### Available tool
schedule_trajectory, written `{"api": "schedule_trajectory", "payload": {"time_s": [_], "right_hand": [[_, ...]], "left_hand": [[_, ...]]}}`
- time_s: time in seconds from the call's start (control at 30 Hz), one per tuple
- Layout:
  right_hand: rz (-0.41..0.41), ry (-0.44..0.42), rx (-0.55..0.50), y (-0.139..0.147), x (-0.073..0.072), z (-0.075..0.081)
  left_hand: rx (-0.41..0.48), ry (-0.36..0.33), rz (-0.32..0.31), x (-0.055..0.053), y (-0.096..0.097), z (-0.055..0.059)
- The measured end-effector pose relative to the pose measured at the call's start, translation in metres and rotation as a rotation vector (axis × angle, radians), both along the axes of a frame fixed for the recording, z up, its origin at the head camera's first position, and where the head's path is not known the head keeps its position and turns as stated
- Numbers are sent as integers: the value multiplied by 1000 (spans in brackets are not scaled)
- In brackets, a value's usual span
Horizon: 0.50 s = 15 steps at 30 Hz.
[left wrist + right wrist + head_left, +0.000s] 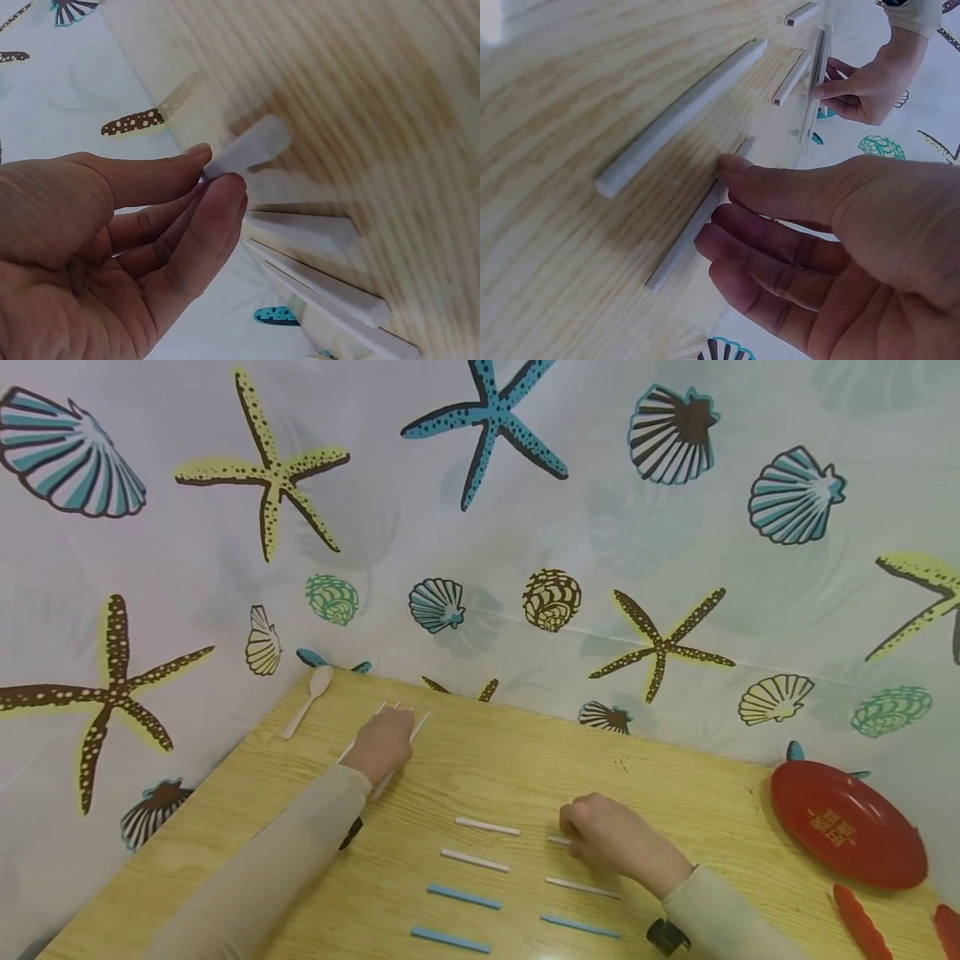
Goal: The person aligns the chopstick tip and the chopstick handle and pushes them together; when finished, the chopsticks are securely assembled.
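My left hand (382, 743) is at the far left of the table, pinching a white stick (259, 142) between thumb and fingertips. Several more white sticks (330, 289) lie beside it, partly covered by the hand in the head view. Over on the right side, my right hand (611, 835) has thumb and curled fingers at a thin white stick (686, 244) low on the table. In front of the hands, white sticks (475, 860) and blue sticks (463, 896) lie roughly parallel in two columns. One white stick (582, 887) and one blue stick (580, 927) lie just below my right hand.
A pale spoon (306, 702) lies at the table's far left corner. To the right sits a red oval plate (851, 827), with a red wavy-edged piece (858, 922) nearer me. Shell-patterned cloth (510, 535) rises behind the wooden table (480, 752).
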State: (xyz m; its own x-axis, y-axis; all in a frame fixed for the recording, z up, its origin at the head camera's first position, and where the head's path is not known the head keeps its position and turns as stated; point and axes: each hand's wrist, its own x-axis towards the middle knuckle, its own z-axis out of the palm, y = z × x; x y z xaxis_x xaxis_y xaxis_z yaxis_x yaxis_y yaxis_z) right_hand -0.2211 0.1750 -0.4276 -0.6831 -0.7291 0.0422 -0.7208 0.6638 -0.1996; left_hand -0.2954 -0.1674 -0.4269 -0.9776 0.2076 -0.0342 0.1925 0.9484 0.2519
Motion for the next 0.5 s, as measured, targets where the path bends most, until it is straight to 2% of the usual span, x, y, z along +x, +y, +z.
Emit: {"api": "schedule_trajectory", "payload": {"time_s": [0.27, 0.5], "right_hand": [[8, 34, -11, 1, 0, -4], [-13, 8, 4, 3, -1, -5]], "left_hand": [[-38, -26, 48, -2, -1, 0], [-62, -25, 64, -2, -1, 0]]}}
